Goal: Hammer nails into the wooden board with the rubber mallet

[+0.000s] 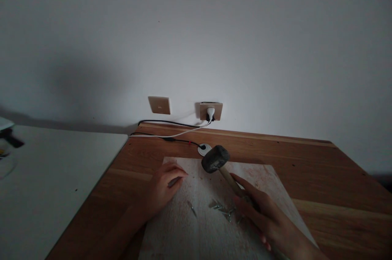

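My right hand is wrapped around the wooden handle of a mallet with a dark, worn head. The mallet's head is raised over the far part of a pale, scuffed board. At the board's far left, my left hand has thumb and forefinger pinched together; whatever is between the tips is too small to make out. A row of tiny dark spots runs across the board between the hands. Several silvery nails or screws lie in a loose pile beside my right hand, and a single one rests apart, nearer the left.
Under the board is a wooden table against a wall. A white surface adjoins it on the left. Behind the mallet sits a round cable grommet. A black cable and a white cable lead to a wall socket.
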Action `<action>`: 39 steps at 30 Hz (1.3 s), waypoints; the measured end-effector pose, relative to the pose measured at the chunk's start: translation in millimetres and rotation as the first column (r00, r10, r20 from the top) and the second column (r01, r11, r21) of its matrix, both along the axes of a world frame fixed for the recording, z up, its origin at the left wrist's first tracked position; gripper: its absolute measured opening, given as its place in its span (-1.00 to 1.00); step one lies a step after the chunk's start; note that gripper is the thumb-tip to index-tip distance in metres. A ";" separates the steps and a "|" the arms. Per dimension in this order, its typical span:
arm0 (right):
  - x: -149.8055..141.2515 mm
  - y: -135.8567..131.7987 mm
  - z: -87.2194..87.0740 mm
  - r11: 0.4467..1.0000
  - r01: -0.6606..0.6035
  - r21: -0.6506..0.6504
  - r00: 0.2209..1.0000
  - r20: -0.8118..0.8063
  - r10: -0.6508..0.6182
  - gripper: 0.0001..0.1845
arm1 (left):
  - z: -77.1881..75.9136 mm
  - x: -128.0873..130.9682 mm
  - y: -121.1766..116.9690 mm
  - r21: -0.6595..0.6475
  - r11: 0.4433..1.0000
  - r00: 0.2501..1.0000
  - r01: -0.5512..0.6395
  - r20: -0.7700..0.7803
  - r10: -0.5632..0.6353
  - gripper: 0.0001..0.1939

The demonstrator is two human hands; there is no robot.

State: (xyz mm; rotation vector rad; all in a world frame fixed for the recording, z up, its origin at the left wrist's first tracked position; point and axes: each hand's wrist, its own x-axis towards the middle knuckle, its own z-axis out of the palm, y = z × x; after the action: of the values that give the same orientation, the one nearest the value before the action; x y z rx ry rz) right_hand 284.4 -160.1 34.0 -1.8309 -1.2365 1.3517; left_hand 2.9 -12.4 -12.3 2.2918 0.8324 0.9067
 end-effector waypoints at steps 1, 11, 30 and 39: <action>-1.5 -0.3 0.6 1.000 0.013 0.001 1.000 0.001 -0.013 -0.05 | 0.7 0.1 0.5 -0.001 1.000 1.000 0.013 0.000 -0.013 -0.78; -6.9 8.1 15.7 0.997 -0.017 0.081 0.999 0.051 0.013 -0.11 | 0.8 5.5 -0.2 -0.135 0.987 0.996 -0.086 0.007 0.088 -0.82; -15.4 35.3 30.6 0.900 -0.426 0.098 0.856 0.365 0.366 -0.27 | -7.0 4.2 -3.6 -0.299 0.948 0.990 -0.109 0.048 0.129 -0.29; -21.6 32.4 34.1 0.869 -0.493 0.036 0.814 0.373 0.446 -0.23 | -4.1 4.8 -2.3 -0.386 0.917 0.986 -0.094 0.089 0.139 -0.24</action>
State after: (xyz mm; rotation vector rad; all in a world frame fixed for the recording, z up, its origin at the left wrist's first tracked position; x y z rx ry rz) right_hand 262.9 -127.7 68.1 -1.7907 -2.0323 1.1625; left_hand 7.8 -14.7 -16.4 1.8528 1.0060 0.8339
